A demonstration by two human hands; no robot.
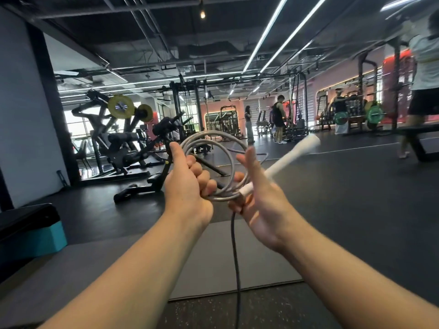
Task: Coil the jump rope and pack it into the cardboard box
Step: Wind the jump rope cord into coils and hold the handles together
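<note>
A person's two bare forearms reached forward into a gym, seen from a head-worn camera. The left hand (187, 186) was closed, its fingers (204, 179) curled tightly around several loops of a grey jump rope (213, 148), with the thumb pointing up toward 12 o'clock along the coil's left edge. The coil stood upright between the hands, roughly round, with gym machines visible through its middle.

The right hand (259, 198) was mostly open, palm turned toward the left hand, its fingers (249, 160) spread and extended toward 12 o'clock. A white handle (287, 160) of the rope lay across this palm, slanting toward 2 o'clock; its lower end touched the coil's bottom edge. Whether the thumb pressed on it could not be told. A loose dark length of rope (235, 257) hung straight down toward 6 o'clock from below the hands, passing over a grey floor mat (209, 257) and dark rubber floor.

No writing could be read on anything.

At 9 o'clock sat a black and teal step platform (31, 233). An exercise machine with yellow weight plates (121, 106) stood at 11 o'clock. Open floor stretched ahead and toward 3 o'clock, where a person's legs (413, 129) were near a bench.
</note>
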